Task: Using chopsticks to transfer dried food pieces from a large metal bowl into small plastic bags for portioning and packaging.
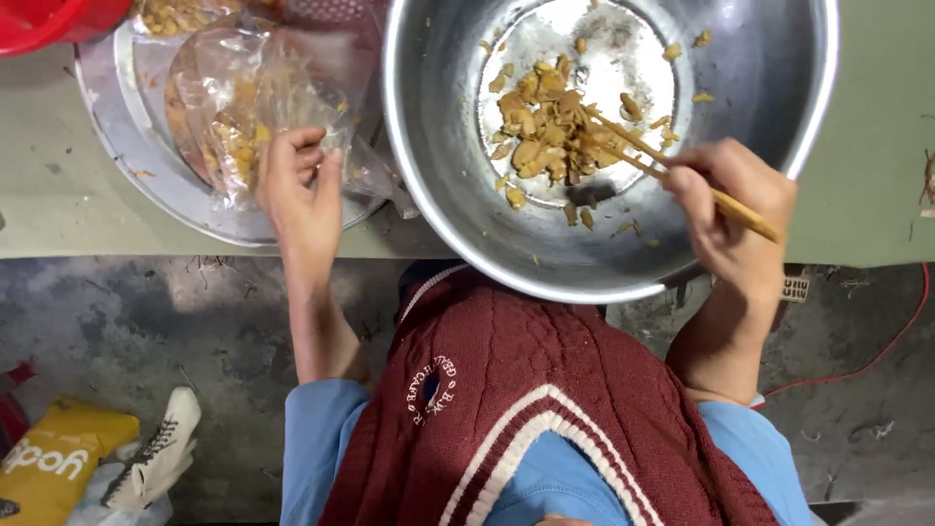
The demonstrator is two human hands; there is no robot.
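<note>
Starting on the left side, our left hand [302, 190] is curled around the edge of a crinkly clear plastic bag [248, 93] with yellowish-brown food bits still inside. The fingers are folded narrow, pinching the film, so it's a closed grip on the bag. Under that hand and bag sits a flat round metal tray [146, 166], and just past the fingertips, at the far corner, there's a bit of a red plastic basin [49, 19].

Moving over, right beside the gripped bag is the big shiny round steel bowl [458, 185], touching the tray's edge as far as we can tell. A heap of tan chopped food pieces [545, 131] lies in its middle.

Then our right hand [735, 205] hangs over the bowl's near rim, fingers wrapped tight round a pair of wooden chopsticks [633, 146]. The tips reach away from the grip straight into the heap.
</note>
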